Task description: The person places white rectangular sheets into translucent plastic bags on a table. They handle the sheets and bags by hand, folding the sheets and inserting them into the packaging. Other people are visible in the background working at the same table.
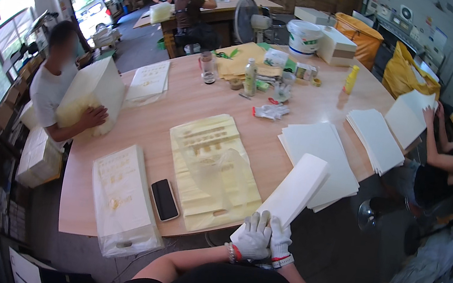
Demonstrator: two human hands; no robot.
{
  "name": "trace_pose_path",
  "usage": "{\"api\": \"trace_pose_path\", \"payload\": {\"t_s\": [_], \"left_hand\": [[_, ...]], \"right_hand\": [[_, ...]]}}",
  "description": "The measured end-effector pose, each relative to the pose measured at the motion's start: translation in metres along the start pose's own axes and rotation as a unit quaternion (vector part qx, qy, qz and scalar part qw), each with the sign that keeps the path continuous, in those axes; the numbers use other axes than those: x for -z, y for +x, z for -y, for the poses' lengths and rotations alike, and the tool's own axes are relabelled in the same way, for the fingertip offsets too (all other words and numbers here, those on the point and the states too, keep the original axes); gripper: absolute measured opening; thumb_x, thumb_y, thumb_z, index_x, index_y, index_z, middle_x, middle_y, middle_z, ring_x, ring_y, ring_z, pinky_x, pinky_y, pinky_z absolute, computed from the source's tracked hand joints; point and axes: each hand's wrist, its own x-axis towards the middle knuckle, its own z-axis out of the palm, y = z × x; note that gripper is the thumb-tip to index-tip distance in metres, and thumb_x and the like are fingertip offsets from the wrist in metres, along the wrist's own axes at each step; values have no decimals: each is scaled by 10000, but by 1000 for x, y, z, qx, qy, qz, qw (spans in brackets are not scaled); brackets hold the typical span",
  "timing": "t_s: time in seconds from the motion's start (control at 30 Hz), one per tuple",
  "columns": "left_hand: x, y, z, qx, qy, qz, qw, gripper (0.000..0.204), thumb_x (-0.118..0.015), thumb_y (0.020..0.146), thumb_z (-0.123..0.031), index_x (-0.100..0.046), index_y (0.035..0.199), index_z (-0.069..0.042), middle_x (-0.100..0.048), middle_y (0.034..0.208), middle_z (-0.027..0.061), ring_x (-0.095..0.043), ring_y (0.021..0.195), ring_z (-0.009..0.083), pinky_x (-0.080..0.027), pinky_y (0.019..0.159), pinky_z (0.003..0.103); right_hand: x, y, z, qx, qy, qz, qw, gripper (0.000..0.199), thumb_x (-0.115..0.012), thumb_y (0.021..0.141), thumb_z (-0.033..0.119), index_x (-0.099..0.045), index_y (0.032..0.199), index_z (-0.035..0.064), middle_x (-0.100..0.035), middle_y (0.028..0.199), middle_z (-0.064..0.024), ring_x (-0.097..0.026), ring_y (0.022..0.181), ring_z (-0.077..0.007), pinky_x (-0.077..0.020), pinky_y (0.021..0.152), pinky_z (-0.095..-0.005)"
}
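Note:
A long white folded board (294,188) lies slanted across the table's near edge, its near end close to my body. My left hand (253,237), in a white work glove with a grey-tipped palm side, rests on that near end with its fingers stretched out flat. Right beside it, my gloved right hand (280,243) lies against the board's right side, its fingers partly hidden. Under the board's far end spreads a stack of white sheets (326,155). Left of my hands lies a pale yellow printed bag (210,197) with a clear plastic bag on top.
A black phone (165,200) lies beside a plastic-wrapped white box (125,197). A person (54,71) at left holds a large wrapped block (95,88); another (450,155) at right lifts a white sheet. Bottles, a glove (271,111) and a bucket (304,36) stand farther back.

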Motion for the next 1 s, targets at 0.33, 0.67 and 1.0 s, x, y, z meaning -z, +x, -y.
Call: {"api": "trace_pose_path", "payload": {"t_s": [0.33, 0.67, 1.0], "left_hand": [[144, 45, 161, 331, -391, -154, 845, 506, -653, 661, -225, -499, 1101, -29, -529, 1065, 223, -512, 1001, 374, -388, 881, 443], [32, 13, 102, 56, -183, -223, 956, 468, -551, 694, -94, -479, 1156, -55, -553, 848, 146, -541, 688, 325, -461, 671, 404], [-48, -33, 185, 310, -211, -420, 827, 282, -486, 830, -165, -473, 1097, -76, -515, 883, 136, -528, 821, 322, -442, 671, 392]], "right_hand": [[9, -19, 86, 267, -587, 198, 738, 319, -574, 732, 236, -600, 1031, 128, -595, 1048, -155, -607, 816, -334, -492, 677, -414], [-59, 68, 37, 71, -616, 29, 784, 413, -605, 767, 254, -473, 1107, 61, -518, 1110, -185, -554, 953, -350, -447, 766, -431], [-35, 135, -11, 83, -638, 230, 730, 719, -474, 787, 115, -97, 1398, 159, -601, 852, -265, -584, 771, -396, -438, 647, -508]]}}
